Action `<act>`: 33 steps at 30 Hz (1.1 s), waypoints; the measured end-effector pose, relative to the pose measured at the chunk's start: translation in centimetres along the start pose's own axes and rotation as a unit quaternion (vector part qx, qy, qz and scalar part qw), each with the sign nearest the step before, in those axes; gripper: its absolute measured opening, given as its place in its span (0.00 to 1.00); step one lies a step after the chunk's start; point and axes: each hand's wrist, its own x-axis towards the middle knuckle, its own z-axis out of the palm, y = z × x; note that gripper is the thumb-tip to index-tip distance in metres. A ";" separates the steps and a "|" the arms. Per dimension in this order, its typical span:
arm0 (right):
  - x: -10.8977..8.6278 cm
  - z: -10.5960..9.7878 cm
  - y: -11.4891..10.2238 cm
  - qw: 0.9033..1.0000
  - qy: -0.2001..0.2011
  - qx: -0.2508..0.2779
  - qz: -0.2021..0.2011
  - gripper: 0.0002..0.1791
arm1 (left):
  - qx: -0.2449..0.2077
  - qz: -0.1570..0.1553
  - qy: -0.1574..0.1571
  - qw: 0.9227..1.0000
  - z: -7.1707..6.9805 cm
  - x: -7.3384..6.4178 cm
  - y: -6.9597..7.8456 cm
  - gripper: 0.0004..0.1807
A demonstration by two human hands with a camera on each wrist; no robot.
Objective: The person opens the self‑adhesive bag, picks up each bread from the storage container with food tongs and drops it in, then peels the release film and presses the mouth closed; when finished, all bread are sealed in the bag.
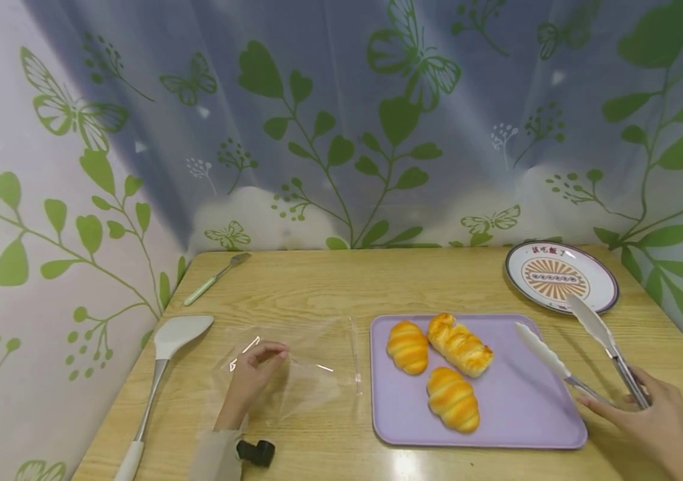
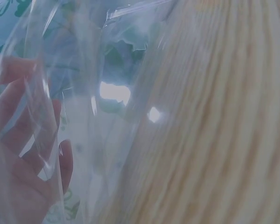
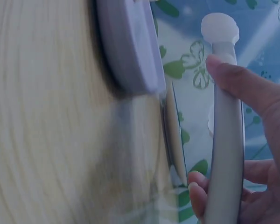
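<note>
Tongs splayed in R hand nr 3 o'clock of tray, L hand at clear bag, grip unclear; prob. pre-pick, next needs tips moved 9 o'clock to bread.

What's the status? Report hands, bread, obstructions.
Right hand holding spread tongs; left hand at clear plastic, grip unclear. Three bread pieces on purple tray. Nothing seen between tongs and bread.

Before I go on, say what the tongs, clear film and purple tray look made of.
Tongs: metal arms, going by their silvery shine; pale heads, perhaps silicone or plastic.
Clear film: glossy plastic, see-through with glints.
Purple tray: smooth, evenly coloured, likely plastic.
</note>
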 end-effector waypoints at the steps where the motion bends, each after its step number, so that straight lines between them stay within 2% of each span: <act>1: 0.0 0.1 -0.4 1.000 -0.017 0.002 0.003 0.55 | 0.001 -0.002 0.001 1.000 0.0 0.0 0.0 0.07; 4: -0.1 0.6 -1.5 0.998 -0.058 -0.005 0.007 0.61 | 0.005 -0.012 0.004 1.000 0.0 0.0 -0.1 0.06; 7: -0.4 1.0 -2.6 0.996 -0.080 -0.027 -0.016 0.62 | 0.009 -0.022 0.008 1.000 0.0 0.0 -0.1 0.05; 12: -0.8 1.9 -4.2 0.995 -0.069 -0.047 -0.053 0.58 | 0.010 -0.028 0.007 1.000 0.1 0.2 0.0 0.06; 19: -1.4 2.8 -5.5 0.994 -0.054 -0.062 -0.073 0.53 | 0.012 -0.044 0.004 0.999 0.0 0.0 0.0 0.04; 33: -1.5 3.9 -5.3 0.990 -0.041 -0.073 -0.111 0.48 | 0.013 -0.024 0.003 1.000 0.2 0.1 0.2 0.07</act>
